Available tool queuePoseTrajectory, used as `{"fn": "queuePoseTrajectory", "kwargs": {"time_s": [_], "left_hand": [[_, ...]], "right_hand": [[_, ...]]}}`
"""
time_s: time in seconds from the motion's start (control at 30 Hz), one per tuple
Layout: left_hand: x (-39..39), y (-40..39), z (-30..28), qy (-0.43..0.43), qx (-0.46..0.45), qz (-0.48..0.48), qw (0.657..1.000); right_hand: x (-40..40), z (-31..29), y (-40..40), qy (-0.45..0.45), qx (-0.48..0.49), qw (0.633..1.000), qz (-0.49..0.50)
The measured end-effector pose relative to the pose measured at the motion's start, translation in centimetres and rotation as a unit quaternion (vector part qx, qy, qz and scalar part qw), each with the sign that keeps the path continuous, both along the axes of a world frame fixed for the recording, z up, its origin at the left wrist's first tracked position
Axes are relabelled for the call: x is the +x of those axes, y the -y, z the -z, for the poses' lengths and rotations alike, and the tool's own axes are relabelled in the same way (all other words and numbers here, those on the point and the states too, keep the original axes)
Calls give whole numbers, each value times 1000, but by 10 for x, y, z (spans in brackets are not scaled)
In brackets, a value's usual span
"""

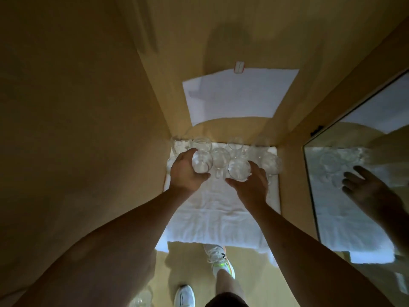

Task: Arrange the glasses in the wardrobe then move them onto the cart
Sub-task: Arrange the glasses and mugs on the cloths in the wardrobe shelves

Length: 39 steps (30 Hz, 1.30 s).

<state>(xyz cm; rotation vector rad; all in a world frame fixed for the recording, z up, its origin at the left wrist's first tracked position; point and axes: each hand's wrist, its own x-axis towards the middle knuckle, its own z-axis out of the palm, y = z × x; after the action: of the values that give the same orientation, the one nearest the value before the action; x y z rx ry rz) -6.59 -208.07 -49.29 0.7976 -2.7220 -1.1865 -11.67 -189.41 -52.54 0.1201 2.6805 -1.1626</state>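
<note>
Several clear drinking glasses stand on a white towel [212, 209] on the wardrobe shelf, crowded at its far end. My left hand [184, 173] wraps around one clear glass [201, 161] at the left of the group. My right hand [251, 185] cups the near side of another clear glass [239, 169]; its fingers curve around it. A glass with a handle [220, 157] stands between the two. More glasses stand behind [201, 143] and to the right [271, 161].
Wooden wardrobe walls close in on the left [88, 129] and right [290, 165]. A mirror door [354, 173] at the right reflects my hand. A white sheet [239, 96] lies on the back panel. Below are the wooden floor, my shoes and more glasses [141, 299] at the bottom edge.
</note>
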Motion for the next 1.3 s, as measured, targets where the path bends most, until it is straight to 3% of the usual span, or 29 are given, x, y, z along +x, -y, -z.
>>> {"fn": "queuePoseTrajectory", "kwargs": {"time_s": [0.07, 0.17, 0.37, 0.57, 0.8, 1.07, 1.3], "left_hand": [[2, 0, -28, -7, -4, 5, 1000], [6, 1, -70, -88, -19, 19, 996], [5, 8, -161, -100, 5, -7, 995], [11, 15, -256, -186, 38, -37, 981], [33, -8, -367, -335, 194, -72, 919], [81, -33, -443, -462, 221, -4, 859], [119, -57, -479, -479, 199, 22, 854]], "right_hand": [[1, -28, 3, -25, -12, 1000, -2], [4, -71, 8, -77, -37, 996, -9], [8, -160, 15, -142, -73, 987, 5], [20, -259, 15, -212, -148, 966, 17], [47, -371, 16, -311, -189, 931, 36], [104, -460, -4, -400, -283, 870, 56], [149, -501, -32, -428, -286, 855, 73]]}}
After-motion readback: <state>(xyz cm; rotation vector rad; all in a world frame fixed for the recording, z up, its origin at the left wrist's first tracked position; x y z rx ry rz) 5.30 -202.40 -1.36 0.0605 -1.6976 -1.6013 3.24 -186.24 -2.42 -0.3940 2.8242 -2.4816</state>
